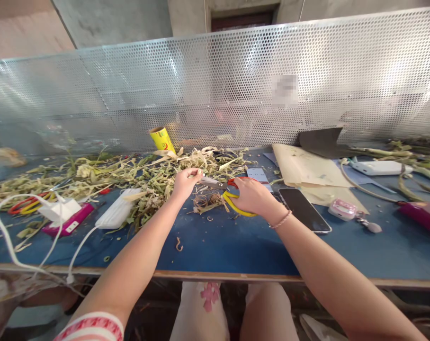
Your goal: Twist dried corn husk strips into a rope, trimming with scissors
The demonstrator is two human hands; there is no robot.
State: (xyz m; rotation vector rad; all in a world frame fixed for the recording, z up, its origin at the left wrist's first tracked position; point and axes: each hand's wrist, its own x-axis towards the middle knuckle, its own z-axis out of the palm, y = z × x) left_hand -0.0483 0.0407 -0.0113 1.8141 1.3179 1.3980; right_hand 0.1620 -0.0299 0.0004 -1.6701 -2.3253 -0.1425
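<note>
My right hand (252, 195) is wrapped round the scissors (232, 195), which have red and yellow handles, and their metal blades point left. Just off the blade tips, my left hand (187, 182) is closed in a pinch. A small pale bit shows at its fingertips, too small to name. Under and beyond both hands lies a heap of dried plant trimmings (158, 182), with curled peelings (208, 202) below the blades. A card with printed digits (258, 176) lies behind my right hand.
A phone (302, 210), a pink case (343, 209) and brown paper (307, 166) lie to the right. At left are a white power bank (118, 208), a charger (60, 210) with cables and another pair of scissors (29, 203). A yellow tube (162, 139) stands near the perforated metal screen (186, 90).
</note>
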